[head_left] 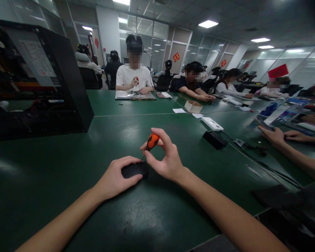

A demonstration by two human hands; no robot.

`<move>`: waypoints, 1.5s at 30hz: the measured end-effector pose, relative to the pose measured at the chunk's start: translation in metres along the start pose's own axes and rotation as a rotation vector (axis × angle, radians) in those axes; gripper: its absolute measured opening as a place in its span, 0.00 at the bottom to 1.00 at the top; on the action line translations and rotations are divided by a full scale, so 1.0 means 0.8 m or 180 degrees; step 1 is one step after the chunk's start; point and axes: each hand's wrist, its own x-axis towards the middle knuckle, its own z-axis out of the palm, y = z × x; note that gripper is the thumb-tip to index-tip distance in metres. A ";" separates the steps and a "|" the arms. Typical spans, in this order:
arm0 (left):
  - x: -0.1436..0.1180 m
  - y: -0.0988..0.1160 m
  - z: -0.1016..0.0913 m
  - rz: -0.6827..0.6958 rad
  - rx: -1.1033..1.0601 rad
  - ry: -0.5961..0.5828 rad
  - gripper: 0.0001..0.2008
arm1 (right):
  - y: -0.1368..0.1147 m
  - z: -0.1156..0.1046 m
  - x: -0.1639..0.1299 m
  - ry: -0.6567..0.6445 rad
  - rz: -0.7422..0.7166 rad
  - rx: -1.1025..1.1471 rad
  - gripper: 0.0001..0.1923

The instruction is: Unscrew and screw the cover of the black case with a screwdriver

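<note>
Green table (68, 196) throughout; open black computer case (36, 80) far left. Small cardboard box (193, 106) far right, contents not visible. Near centre: left hand (115, 178) pressed over a small black device (135, 169), right hand (165, 159) pinching an orange-handled screwdriver (152, 141), tip down on the device.

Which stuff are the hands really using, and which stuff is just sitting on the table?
In use:
- screwdriver, pinched in the right hand
- small black device, held down by the left hand

Just lying about:
- white box
- cardboard box
- black case
- paper slip
</note>
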 end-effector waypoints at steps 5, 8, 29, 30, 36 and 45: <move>-0.001 0.003 0.001 -0.0184 0.0165 0.0127 0.16 | 0.005 -0.001 0.000 0.0159 0.0040 -0.0412 0.37; -0.001 0.004 0.004 -0.0174 0.0266 0.0171 0.14 | 0.004 0.001 -0.001 0.0148 0.0158 -0.0238 0.37; -0.001 -0.009 0.000 0.0349 0.0339 0.0095 0.17 | -0.002 0.016 -0.017 0.0321 0.0028 0.0610 0.38; -0.001 -0.010 0.001 0.0388 0.0359 0.0112 0.17 | -0.003 0.017 -0.018 0.0286 -0.0009 0.0636 0.37; 0.000 -0.011 0.003 0.0440 0.0343 0.0112 0.16 | -0.005 0.021 -0.022 0.0171 -0.0109 0.0628 0.36; -0.002 -0.004 0.000 0.0373 0.0352 0.0082 0.12 | -0.017 0.014 -0.014 -0.0223 -0.0183 0.0589 0.34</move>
